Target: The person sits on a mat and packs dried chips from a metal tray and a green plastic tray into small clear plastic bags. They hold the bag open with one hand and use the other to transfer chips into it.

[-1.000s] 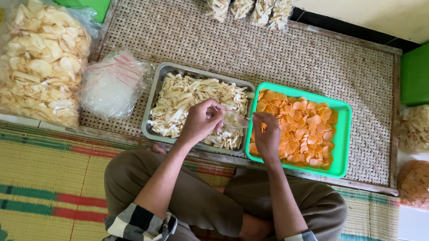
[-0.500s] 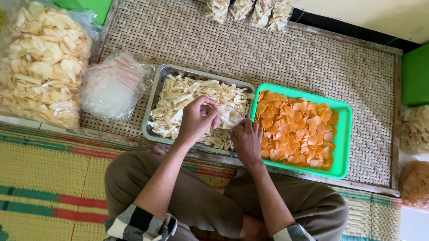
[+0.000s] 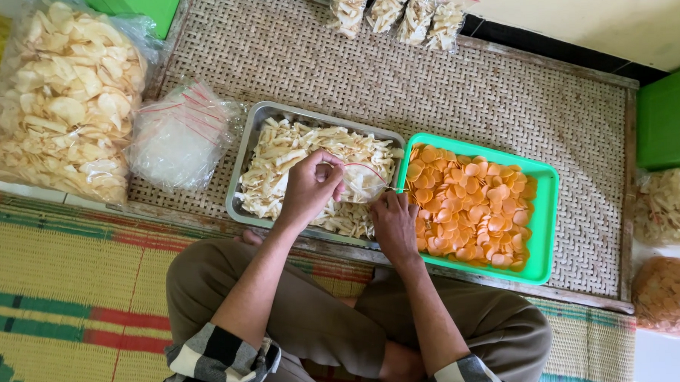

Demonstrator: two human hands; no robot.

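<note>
My left hand (image 3: 312,186) and my right hand (image 3: 394,223) hold a small clear plastic bag (image 3: 364,184) with a red-lined top between them, over a metal tray (image 3: 246,160) of pale chip strips. Each hand pinches one side of the bag's mouth. Directly right of it sits a green tray (image 3: 546,214) full of round orange chips (image 3: 468,205), touching the metal tray. Both trays rest on a woven rattan board (image 3: 442,89) in front of my crossed legs.
A big bag of pale crackers (image 3: 58,103) lies at the left, with a stack of empty clear bags (image 3: 178,136) beside it. Several small filled packets (image 3: 394,12) lie at the far edge. Green boxes (image 3: 665,119) and more chip bags (image 3: 671,292) are at the right.
My right hand left the orange chips and moved left to the bag. My left hand shifted slightly, and both now grip the bag's mouth.
</note>
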